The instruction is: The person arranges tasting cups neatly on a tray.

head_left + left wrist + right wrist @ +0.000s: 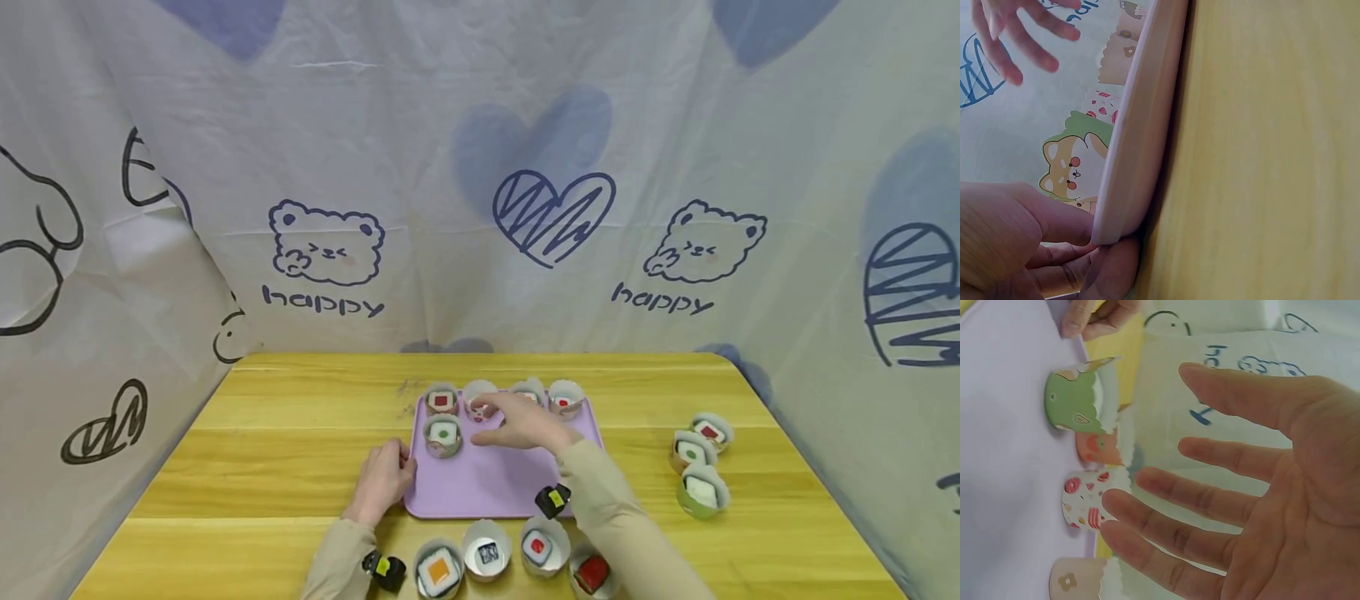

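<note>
Over the purple tray point(487, 487), the right hand point(525, 423) is spread near the standing paper cups point(442, 451), while the left hand point(384, 482) pinches the tray's left edge. Four nearer cups point(487, 570) line the yellow wood-grained surface point(255, 475) before the tray; three side cups point(703, 500) cluster at right. Pale cloth point(435, 117) printed with hearts, bears and "happy" hangs behind and at both sides.

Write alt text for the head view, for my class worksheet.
The right hand hovers open over a purple tray holding five cups; left hand grips its left edge. Four more cups stand nearer, three at right, on a wooden table.
</note>
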`<state>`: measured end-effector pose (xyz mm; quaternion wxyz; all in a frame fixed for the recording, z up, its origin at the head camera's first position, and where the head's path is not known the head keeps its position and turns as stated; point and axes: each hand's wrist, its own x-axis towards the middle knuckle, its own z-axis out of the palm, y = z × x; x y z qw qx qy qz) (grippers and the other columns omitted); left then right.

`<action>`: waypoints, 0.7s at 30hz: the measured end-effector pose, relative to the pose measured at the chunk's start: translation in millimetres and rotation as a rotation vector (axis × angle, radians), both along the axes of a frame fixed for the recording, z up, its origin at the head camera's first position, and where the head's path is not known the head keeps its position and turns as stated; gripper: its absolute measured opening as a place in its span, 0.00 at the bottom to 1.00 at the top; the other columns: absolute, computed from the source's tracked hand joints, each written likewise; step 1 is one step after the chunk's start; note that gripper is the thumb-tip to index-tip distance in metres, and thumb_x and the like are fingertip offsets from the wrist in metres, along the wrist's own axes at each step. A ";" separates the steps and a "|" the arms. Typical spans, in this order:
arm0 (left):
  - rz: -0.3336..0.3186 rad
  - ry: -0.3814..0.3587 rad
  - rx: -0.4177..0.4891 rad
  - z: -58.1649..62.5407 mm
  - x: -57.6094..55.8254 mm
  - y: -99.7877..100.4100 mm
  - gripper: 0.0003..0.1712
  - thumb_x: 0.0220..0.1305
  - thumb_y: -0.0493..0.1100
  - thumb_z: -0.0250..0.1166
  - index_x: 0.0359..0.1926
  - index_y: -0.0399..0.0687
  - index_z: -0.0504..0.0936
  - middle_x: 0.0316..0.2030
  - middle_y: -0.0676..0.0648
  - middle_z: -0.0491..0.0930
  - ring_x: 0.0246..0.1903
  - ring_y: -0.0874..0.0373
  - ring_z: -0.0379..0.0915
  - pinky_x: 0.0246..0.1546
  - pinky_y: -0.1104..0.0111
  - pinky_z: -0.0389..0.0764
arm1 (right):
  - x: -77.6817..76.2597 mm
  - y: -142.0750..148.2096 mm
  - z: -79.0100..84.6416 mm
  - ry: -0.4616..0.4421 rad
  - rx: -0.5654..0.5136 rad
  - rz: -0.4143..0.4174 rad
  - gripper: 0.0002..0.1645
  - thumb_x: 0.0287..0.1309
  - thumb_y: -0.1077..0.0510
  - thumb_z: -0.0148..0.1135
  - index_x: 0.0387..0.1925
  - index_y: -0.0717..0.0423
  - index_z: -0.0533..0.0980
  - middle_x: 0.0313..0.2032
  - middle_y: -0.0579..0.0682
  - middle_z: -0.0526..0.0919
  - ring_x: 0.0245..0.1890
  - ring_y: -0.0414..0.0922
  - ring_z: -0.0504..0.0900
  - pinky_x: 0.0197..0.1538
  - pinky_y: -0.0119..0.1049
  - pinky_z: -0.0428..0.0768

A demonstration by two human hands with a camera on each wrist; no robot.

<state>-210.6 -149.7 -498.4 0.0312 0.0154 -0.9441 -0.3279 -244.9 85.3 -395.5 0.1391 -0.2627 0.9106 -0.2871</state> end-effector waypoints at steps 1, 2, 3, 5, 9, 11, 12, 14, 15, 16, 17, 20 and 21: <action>0.001 0.000 -0.001 -0.1 0.1 -0.3 0.04 0.64 0.35 0.62 0.33 0.37 0.79 0.26 0.44 0.80 0.25 0.57 0.73 0.25 0.68 0.73 | 1.5 2.5 0.3 -0.004 -0.009 -0.012 0.34 0.61 0.51 0.69 0.66 0.59 0.72 0.59 0.63 0.80 0.55 0.58 0.82 0.59 0.51 0.80; 0.001 -0.001 0.000 -0.1 0.2 -0.6 0.04 0.65 0.35 0.62 0.33 0.37 0.79 0.26 0.44 0.80 0.25 0.57 0.73 0.25 0.69 0.72 | 3.2 4.8 0.7 -0.006 -0.018 -0.026 0.34 0.61 0.51 0.69 0.66 0.58 0.72 0.58 0.63 0.80 0.53 0.57 0.83 0.57 0.50 0.81; 0.000 -0.002 -0.001 0.0 0.2 -0.9 0.04 0.65 0.35 0.62 0.33 0.37 0.79 0.26 0.44 0.80 0.24 0.57 0.73 0.25 0.69 0.72 | 4.5 6.8 0.9 -0.009 -0.024 -0.039 0.34 0.60 0.51 0.69 0.66 0.57 0.72 0.58 0.62 0.81 0.52 0.56 0.84 0.56 0.48 0.82; 0.001 -0.004 0.000 0.0 0.3 -1.3 0.05 0.65 0.35 0.62 0.33 0.38 0.80 0.26 0.44 0.79 0.24 0.57 0.73 0.24 0.68 0.72 | 7.9 10.5 1.5 -0.005 -0.030 -0.060 0.34 0.60 0.50 0.70 0.65 0.56 0.73 0.57 0.61 0.81 0.50 0.55 0.85 0.53 0.46 0.83; 0.004 -0.001 -0.002 -0.2 0.1 -1.2 0.04 0.64 0.36 0.62 0.32 0.38 0.80 0.26 0.45 0.80 0.25 0.57 0.73 0.25 0.68 0.72 | 15.1 18.7 2.8 0.011 -0.053 -0.080 0.33 0.60 0.51 0.69 0.64 0.56 0.73 0.57 0.59 0.82 0.50 0.55 0.84 0.53 0.46 0.83; 0.006 0.000 -0.003 -0.3 0.0 -0.7 0.04 0.64 0.36 0.63 0.33 0.38 0.80 0.26 0.45 0.80 0.25 0.56 0.73 0.25 0.68 0.72 | 18.5 25.4 2.7 0.030 -0.065 -0.092 0.33 0.60 0.51 0.69 0.65 0.56 0.73 0.57 0.60 0.82 0.50 0.56 0.84 0.53 0.47 0.83; 0.008 -0.004 -0.001 -0.5 -0.1 -0.6 0.04 0.64 0.36 0.63 0.33 0.38 0.80 0.26 0.45 0.80 0.25 0.56 0.73 0.25 0.68 0.72 | 19.9 29.1 2.3 0.038 -0.075 -0.102 0.33 0.60 0.51 0.69 0.65 0.57 0.73 0.57 0.61 0.82 0.50 0.57 0.84 0.53 0.48 0.83; 0.011 -0.009 0.002 -0.7 -0.3 -0.1 0.04 0.64 0.36 0.63 0.33 0.39 0.80 0.26 0.44 0.80 0.25 0.56 0.74 0.25 0.68 0.72 | 22.5 38.2 0.8 0.072 -0.088 -0.131 0.34 0.60 0.52 0.69 0.65 0.58 0.73 0.56 0.63 0.82 0.50 0.58 0.83 0.53 0.50 0.82; 0.011 -0.014 0.004 -0.5 -0.3 0.1 0.05 0.64 0.36 0.63 0.33 0.39 0.80 0.26 0.44 0.80 0.25 0.56 0.73 0.25 0.68 0.72 | 23.5 43.1 -0.2 0.090 -0.097 -0.146 0.34 0.59 0.53 0.69 0.65 0.59 0.73 0.56 0.63 0.82 0.49 0.58 0.83 0.52 0.50 0.83; 0.011 -0.016 0.006 -0.7 -0.4 0.2 0.05 0.64 0.36 0.63 0.33 0.38 0.80 0.26 0.44 0.80 0.25 0.56 0.73 0.25 0.68 0.72 | 24.6 48.0 -1.4 0.107 -0.101 -0.173 0.33 0.59 0.53 0.69 0.64 0.59 0.73 0.56 0.63 0.82 0.49 0.58 0.83 0.52 0.51 0.82; 0.012 -0.020 0.010 -0.7 -0.4 0.4 0.05 0.65 0.36 0.62 0.33 0.39 0.79 0.26 0.44 0.80 0.26 0.56 0.73 0.25 0.68 0.72 | 25.8 53.2 -2.2 0.126 -0.102 -0.198 0.32 0.59 0.53 0.69 0.64 0.60 0.74 0.55 0.63 0.82 0.49 0.58 0.83 0.52 0.51 0.82; 0.010 -0.024 0.015 -0.7 -0.2 0.5 0.05 0.65 0.36 0.62 0.33 0.39 0.79 0.26 0.44 0.79 0.25 0.56 0.73 0.25 0.68 0.72 | 29.6 69.5 -4.4 0.173 -0.103 -0.284 0.30 0.61 0.54 0.68 0.63 0.58 0.74 0.55 0.61 0.83 0.50 0.58 0.83 0.51 0.51 0.82; 0.011 -0.028 0.018 -0.7 -0.2 0.4 0.05 0.65 0.36 0.62 0.33 0.39 0.79 0.26 0.44 0.79 0.26 0.56 0.73 0.25 0.68 0.72 | 31.0 75.2 -4.5 0.184 -0.106 -0.312 0.30 0.61 0.54 0.68 0.63 0.58 0.74 0.56 0.61 0.83 0.51 0.59 0.83 0.51 0.51 0.83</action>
